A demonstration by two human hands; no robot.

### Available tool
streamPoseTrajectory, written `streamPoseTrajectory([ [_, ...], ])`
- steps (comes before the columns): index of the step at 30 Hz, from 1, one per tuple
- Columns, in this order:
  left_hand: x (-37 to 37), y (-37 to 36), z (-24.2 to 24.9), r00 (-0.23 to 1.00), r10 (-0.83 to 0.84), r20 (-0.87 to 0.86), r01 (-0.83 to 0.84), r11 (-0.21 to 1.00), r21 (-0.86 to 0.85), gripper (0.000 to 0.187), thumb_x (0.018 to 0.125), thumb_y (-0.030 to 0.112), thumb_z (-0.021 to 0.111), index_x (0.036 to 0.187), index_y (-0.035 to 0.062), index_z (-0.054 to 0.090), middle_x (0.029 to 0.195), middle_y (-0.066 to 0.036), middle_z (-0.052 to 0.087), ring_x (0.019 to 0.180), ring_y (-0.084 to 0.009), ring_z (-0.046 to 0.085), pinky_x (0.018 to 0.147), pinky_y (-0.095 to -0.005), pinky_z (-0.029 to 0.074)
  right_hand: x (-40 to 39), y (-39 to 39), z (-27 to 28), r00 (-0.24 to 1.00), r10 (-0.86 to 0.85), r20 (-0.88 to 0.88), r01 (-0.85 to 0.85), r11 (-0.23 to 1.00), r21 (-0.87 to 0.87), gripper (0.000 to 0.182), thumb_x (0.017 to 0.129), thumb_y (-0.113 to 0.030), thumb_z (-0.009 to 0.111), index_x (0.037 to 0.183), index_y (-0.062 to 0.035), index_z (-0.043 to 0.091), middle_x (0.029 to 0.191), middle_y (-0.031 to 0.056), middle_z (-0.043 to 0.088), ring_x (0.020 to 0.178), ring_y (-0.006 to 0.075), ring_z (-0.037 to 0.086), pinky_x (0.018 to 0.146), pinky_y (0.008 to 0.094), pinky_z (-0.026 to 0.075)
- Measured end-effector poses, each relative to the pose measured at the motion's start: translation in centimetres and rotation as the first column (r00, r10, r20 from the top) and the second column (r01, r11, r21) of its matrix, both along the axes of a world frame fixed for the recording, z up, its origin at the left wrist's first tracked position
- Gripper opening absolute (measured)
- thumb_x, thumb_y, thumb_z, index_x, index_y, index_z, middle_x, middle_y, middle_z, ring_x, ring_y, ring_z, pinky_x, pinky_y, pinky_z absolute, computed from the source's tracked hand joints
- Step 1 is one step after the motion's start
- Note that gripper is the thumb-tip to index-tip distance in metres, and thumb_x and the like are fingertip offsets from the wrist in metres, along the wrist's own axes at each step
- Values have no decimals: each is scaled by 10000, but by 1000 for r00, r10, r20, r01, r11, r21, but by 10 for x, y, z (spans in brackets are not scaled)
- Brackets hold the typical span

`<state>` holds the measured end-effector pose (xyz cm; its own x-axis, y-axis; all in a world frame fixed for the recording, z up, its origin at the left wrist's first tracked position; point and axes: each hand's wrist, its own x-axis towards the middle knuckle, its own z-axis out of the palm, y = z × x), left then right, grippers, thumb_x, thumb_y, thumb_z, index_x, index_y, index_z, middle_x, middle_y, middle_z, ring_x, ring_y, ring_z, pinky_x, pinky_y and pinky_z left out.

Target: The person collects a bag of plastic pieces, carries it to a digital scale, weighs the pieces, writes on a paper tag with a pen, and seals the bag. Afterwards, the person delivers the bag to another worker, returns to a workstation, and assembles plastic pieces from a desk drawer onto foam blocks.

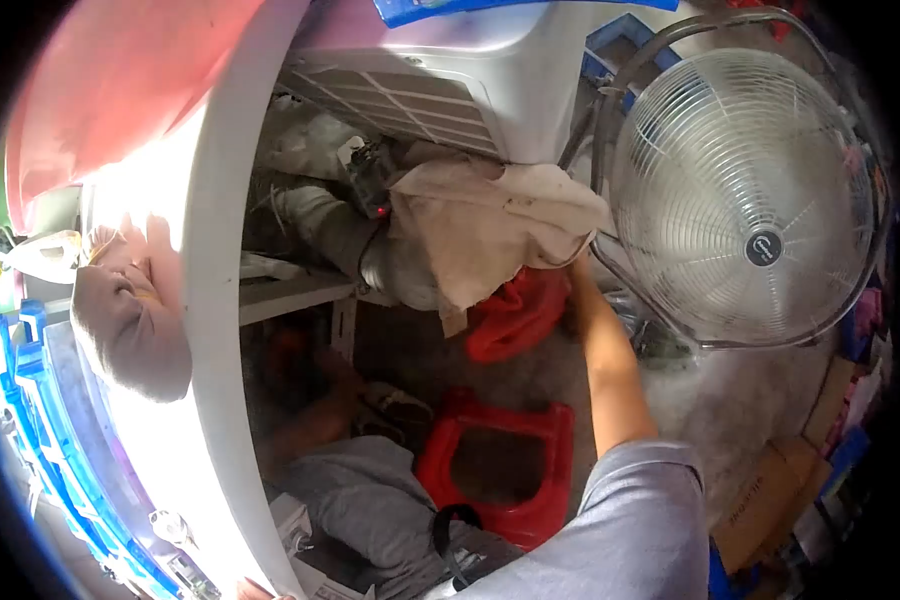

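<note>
Hands: right hand [576, 272] reaches forward, arm extended, under the cloth [490, 225].

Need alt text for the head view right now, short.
The right hand reaches under a cream cloth draped below a white appliance, beside a round metal fan. The left hand grips a white panel; a red stool sits below.

— How many fans do you see by your hand?
— One round fan with a white wire grille [748, 200], just to the right of my right hand [578, 275].
— And cloths?
— One crumpled cream cloth [480, 235], touching my hand on its left.
— Anything red?
— One red plastic stool [500, 465] below my hand, and one red plastic bag [515, 315] just under it.
</note>
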<state>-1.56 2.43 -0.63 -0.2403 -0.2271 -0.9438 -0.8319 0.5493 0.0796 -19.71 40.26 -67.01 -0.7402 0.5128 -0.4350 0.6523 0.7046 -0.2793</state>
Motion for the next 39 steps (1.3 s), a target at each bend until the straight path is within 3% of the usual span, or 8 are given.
streamPoseTrajectory([
  [5,9,-7,-2,1000,7,-20,-7,1000,-19,436,828,304,552,560,-33,621,474,-102,571,382,-147,522,381,-236,404,-7,4,56,953,-270,-135,176,861,-477,406,782,-248,505,1151,-90,442,1111,116,490,986,255,466,801,402,424],
  [9,-1,1,-1,997,32,-75,-26,997,78,456,838,316,538,556,-34,619,473,-109,570,379,-136,521,377,-221,405,3,-6,147,782,-599,171,299,120,-947,382,776,-243,508,1112,-68,467,1069,119,513,926,240,500,768,392,438],
  [13,6,-19,-5,981,-184,55,183,983,36,474,859,318,488,593,-55,608,490,-121,556,440,-172,542,432,-242,448,11,-23,224,699,-632,336,274,-198,-941,360,770,-238,511,1074,-45,493,1027,122,535,865,224,533,736,382,451],
  [17,-19,-6,-6,973,-209,94,184,956,227,494,870,353,471,663,-62,642,581,-116,624,474,-142,601,409,-205,456,28,-15,270,692,-642,331,285,-178,-942,347,766,-235,512,1045,-28,512,995,125,552,820,213,558,712,374,462],
  [20,-9,-13,-12,982,-174,-74,188,936,299,452,881,291,470,654,-64,632,558,-115,615,433,-141,589,356,-203,432,48,5,332,848,-467,252,325,82,-942,111,662,-48,448,719,11,522,566,34,445,460,101,379,433,230,328],
  [29,-2,29,-1,897,-141,-419,247,946,210,271,881,152,468,807,-63,614,638,-107,632,530,-140,605,506,-215,475,114,-1,578,969,-91,-228,-211,168,-963,141,651,-14,436,724,37,546,601,91,526,460,83,403,408,202,298],
  [36,-22,106,15,-26,3,-1000,889,457,-22,472,618,-30,447,1080,-9,538,1079,-152,539,869,-247,583,662,-265,493,165,-20,731,872,50,-487,-474,-164,-865,163,785,19,394,825,72,543,707,197,602,501,99,494,454,191,381],
  [39,-14,125,27,-271,-98,-957,873,394,-288,519,638,46,510,1153,-7,477,1052,-113,538,776,-214,579,625,-266,497,157,-26,782,734,582,-351,-342,-129,-931,153,851,-87,474,908,47,519,866,309,576,764,327,611,638,339,495],
])
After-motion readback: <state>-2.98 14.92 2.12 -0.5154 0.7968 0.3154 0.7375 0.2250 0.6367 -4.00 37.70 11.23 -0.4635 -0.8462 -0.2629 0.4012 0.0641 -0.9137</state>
